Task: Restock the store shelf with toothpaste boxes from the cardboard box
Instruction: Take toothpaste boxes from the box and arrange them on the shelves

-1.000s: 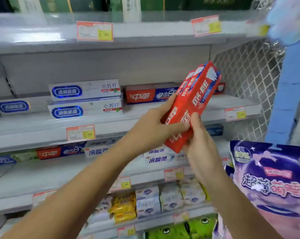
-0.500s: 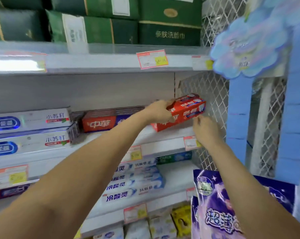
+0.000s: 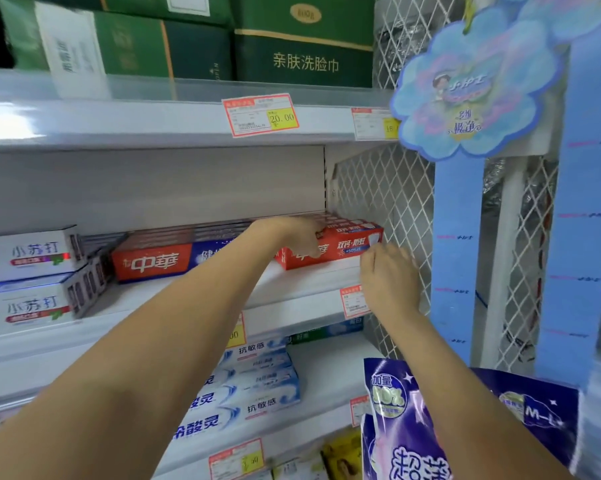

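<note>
red boxes [image 3: 347, 244] lie on the shelf [image 3: 309, 276], gripped by my left hand [image 3: 292, 233]; i should slide them back square while my right hand [image 3: 389, 271], fingers loose, guides their end.

- The middle shelf [image 3: 313, 280] is white, with price tags [image 3: 352, 301] on its front edge.
- Red boxes [image 3: 347, 242] lie at its right end, just beside the mesh wall [image 3: 378, 192].
- Red-and-blue boxes [image 3: 153, 261] lie left of them.
- White boxes [image 3: 25, 254] sit stacked two high at the far left.
</note>
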Motion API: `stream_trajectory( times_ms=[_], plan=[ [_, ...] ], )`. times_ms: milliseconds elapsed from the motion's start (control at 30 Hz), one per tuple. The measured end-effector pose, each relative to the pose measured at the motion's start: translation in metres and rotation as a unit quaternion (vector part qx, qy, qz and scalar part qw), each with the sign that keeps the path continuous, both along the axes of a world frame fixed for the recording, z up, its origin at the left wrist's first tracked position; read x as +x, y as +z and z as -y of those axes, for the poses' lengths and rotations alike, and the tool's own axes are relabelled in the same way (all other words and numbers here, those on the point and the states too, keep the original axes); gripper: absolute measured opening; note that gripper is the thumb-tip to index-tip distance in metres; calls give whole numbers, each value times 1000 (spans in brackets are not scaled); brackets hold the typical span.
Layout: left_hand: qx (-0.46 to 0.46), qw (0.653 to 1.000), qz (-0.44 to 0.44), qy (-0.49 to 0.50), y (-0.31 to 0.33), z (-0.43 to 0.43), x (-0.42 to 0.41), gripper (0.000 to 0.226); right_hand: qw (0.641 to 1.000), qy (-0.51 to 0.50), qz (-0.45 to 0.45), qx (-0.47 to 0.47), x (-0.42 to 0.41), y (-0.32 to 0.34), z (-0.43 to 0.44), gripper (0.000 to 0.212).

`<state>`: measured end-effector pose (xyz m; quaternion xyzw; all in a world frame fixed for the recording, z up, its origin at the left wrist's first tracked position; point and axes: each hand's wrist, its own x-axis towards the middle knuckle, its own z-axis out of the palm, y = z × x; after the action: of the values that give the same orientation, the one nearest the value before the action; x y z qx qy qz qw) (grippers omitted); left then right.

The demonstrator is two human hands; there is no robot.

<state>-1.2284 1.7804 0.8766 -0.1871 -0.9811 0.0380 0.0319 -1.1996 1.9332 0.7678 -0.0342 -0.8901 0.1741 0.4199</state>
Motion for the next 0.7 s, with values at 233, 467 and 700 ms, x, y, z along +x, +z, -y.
stream_trajectory(
  times_ms=[233,467,700],
  plan=[
    [-52,998,25,24,9,6,1,58,1000,9,3,-7,2,1,0,58],
    [4,1000,-16,19,-9,10,-1,46,1000,9,11,-6,-2,-2,-1,55],
    [72,997,-10,-8,-19,14,5,49,1000,11,10,6,-1,-1,-2,40]
  ],
)
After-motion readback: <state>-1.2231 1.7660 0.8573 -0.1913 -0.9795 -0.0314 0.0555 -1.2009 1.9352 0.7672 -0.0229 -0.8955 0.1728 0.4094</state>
